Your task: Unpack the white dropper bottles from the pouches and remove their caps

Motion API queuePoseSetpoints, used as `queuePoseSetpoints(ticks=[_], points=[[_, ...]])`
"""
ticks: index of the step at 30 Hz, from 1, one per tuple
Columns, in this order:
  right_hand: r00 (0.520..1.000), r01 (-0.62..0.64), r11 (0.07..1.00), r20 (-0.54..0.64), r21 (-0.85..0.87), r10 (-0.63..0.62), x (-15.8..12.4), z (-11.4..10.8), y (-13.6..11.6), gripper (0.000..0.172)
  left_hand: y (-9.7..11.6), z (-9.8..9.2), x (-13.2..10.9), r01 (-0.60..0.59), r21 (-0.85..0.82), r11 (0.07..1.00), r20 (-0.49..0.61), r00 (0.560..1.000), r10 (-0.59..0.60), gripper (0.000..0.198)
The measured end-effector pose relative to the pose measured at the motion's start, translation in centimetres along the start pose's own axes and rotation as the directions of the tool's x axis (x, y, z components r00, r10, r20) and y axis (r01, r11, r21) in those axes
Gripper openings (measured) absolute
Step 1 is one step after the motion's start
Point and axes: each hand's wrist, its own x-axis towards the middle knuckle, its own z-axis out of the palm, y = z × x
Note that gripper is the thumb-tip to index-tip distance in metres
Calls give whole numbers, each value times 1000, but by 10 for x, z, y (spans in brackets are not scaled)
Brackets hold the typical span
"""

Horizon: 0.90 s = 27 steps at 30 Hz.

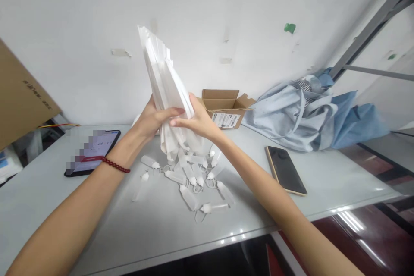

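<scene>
Between my two hands is a bundle of white, translucent plastic bags (pixel 163 77), raised above the table and leaning left at its top. My left hand (pixel 150 118) grips its left side, thumb across the front. From the right, my right hand (pixel 199 118) clasps the same bundle, its thumb also on the front face. Below the bundle's lower end lies a loose heap of small translucent squeeze bottles (pixel 189 198) with white caps, several with a looped strap. The bundle hides the back of this heap.
On the grey table (pixel 136 233) a tablet with a lit screen (pixel 100 148) lies at left and a phone (pixel 286 170) at right. An open cardboard box (pixel 226 112) stands behind, beside a light blue cloth bag (pixel 291 112). A large carton (pixel 22 90) juts in at left.
</scene>
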Motion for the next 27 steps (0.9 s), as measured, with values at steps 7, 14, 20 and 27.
queuePoseSetpoints(ticks=[7,14,20,27], points=[[968,-123,991,-213,59,133,1,-16,2,59,4,-30,9,60,-38,997,-39,997,-62,40],[940,-162,985,-296,55,171,3,-14,9,72,4,-38,10,18,33,999,16,1000,-19,42],[916,-190,979,-344,79,206,4,-10,10,73,2,-30,8,24,-33,999,-35,999,-25,36],[950,-192,973,-226,127,217,0,0,-7,82,-1,-18,3,142,-149,979,119,985,-125,41]])
